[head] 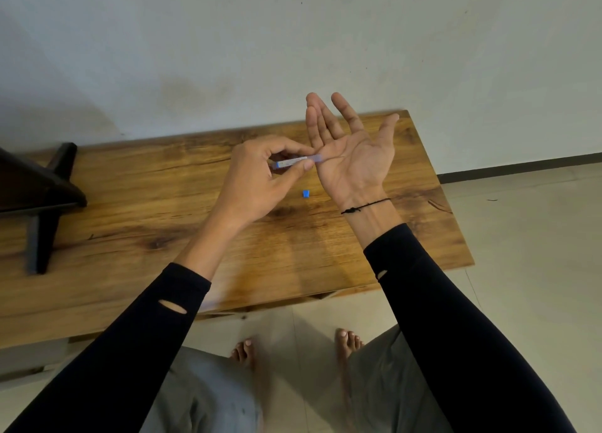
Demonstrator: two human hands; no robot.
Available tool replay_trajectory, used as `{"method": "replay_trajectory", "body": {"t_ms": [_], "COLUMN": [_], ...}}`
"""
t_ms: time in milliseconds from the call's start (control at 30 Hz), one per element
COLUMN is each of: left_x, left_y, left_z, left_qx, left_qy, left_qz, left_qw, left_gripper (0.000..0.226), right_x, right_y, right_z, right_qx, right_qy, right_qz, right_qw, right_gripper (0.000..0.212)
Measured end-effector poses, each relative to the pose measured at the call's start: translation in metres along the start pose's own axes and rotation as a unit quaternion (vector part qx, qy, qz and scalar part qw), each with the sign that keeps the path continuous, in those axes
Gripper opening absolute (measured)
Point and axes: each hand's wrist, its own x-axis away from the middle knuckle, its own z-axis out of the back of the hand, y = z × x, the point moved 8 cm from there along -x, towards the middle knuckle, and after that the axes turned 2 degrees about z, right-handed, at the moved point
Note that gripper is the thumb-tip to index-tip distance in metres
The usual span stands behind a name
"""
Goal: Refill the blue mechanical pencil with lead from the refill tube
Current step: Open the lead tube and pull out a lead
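Note:
My left hand grips a slim clear refill tube with a white and blue label, held nearly level above the wooden table. The tube's right end points at the edge of my right hand, which is turned palm up with fingers spread and nothing visible in it. A small blue cap lies on the table below and between the two hands. No blue mechanical pencil is in view.
A dark wooden stand sits at the table's left end. The table's right edge drops to a tiled floor. A pale wall rises behind the table. My bare feet stand below the near edge.

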Motion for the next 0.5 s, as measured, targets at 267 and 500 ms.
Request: {"method": "replay_trajectory", "body": {"t_ms": [267, 500], "left_x": [0.011, 0.026], "left_y": [-0.013, -0.021], "left_z": [-0.011, -0.048], "left_qx": [-0.087, -0.299], "left_qy": [-0.063, -0.153], "left_qz": [0.022, -0.028], "left_qw": [0.994, 0.941], "left_gripper": [0.013, 0.012], "right_x": [-0.001, -0.003], "right_y": [-0.001, 0.000], "right_z": [0.001, 0.002], "right_qx": [0.000, 0.003], "right_qy": [-0.006, -0.007], "right_qz": [0.002, 0.002], "right_qw": [1.000, 1.000], "right_gripper": [0.097, 0.096]}}
